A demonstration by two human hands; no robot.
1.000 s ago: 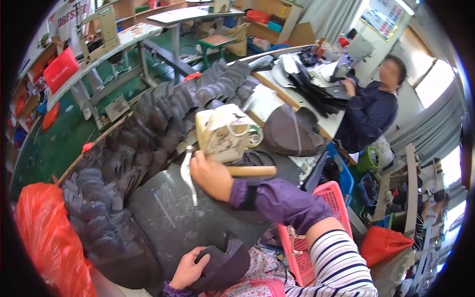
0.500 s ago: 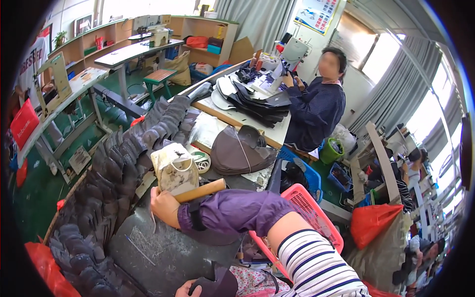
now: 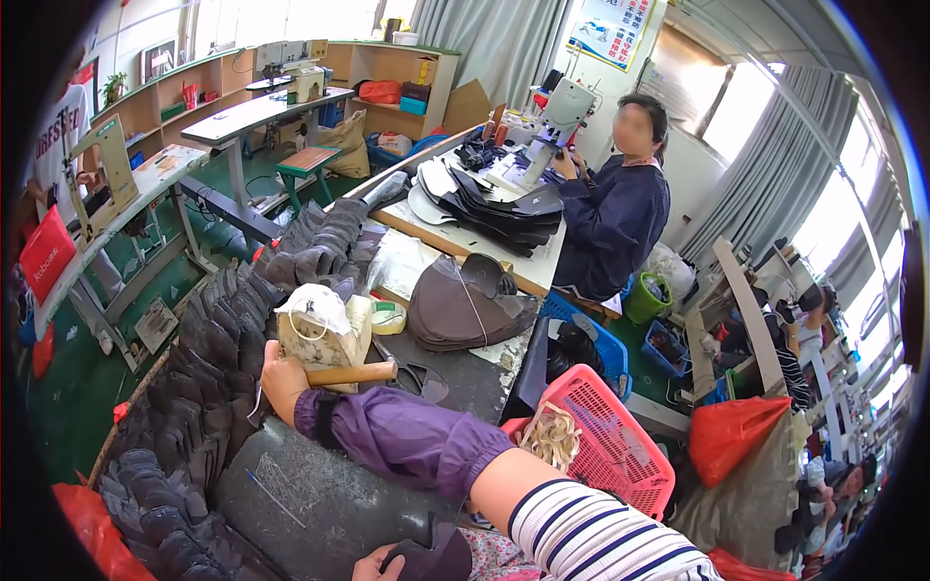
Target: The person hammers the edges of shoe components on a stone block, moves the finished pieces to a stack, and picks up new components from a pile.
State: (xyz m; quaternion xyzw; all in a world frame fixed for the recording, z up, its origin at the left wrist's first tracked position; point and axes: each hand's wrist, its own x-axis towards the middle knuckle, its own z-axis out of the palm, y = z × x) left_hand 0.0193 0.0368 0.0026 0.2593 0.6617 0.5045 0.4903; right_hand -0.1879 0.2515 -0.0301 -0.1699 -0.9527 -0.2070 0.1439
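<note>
My right hand (image 3: 284, 384), on an arm in a purple sleeve cover, reaches across the dark work table. Its fingers are closed round one end of a thick wooden handle (image 3: 351, 374). A thin pale strip shows below the fingers; what it belongs to is hidden. Just behind stands a worn, pale block (image 3: 355, 334) with a white cover (image 3: 315, 310) and a loop of cord. At the bottom edge my left hand (image 3: 372, 565), partly cut off, grips a dark cut piece (image 3: 433, 557) between thumb and fingers.
Overlapping dark cut pieces (image 3: 208, 363) line the table's left side. A tied stack of brown pieces (image 3: 455, 310) lies ahead, near a tape roll (image 3: 388, 318). Right of my arm stands a pink basket (image 3: 605, 426) holding pale strips. A co-worker (image 3: 620, 203) sits at a sewing machine (image 3: 565, 111).
My right hand has shifted left with the wooden handle. The pale block has turned and moved slightly left. Dark loops and the basket's pale strips are now uncovered. My left hand keeps its hold.
</note>
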